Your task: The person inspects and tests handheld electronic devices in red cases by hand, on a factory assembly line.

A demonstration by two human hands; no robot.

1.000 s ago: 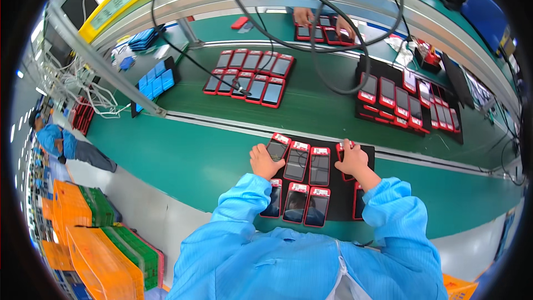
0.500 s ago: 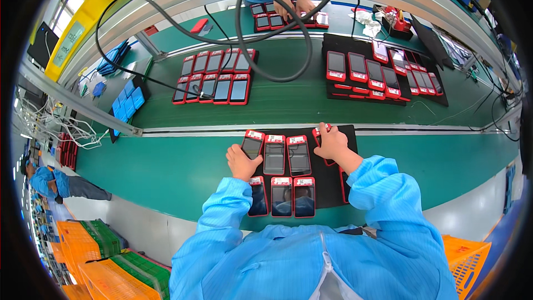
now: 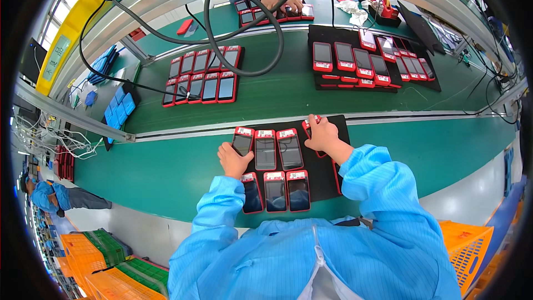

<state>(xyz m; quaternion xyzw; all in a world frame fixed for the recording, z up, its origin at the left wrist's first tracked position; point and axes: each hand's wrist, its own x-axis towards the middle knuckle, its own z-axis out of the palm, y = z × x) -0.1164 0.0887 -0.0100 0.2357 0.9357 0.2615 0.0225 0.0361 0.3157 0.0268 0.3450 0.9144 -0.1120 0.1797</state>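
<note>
Lying on a black tray [image 3: 327, 180] just before you are red-cased phones [image 3: 276, 190] with dark screens, long axes running away from you. Your left hand [image 3: 233, 159] rests, fingers curled, on the far-left phone [image 3: 242, 141]; your right hand [image 3: 323, 136] pinches the far-right phone [image 3: 309, 127], tilted slightly.
</note>
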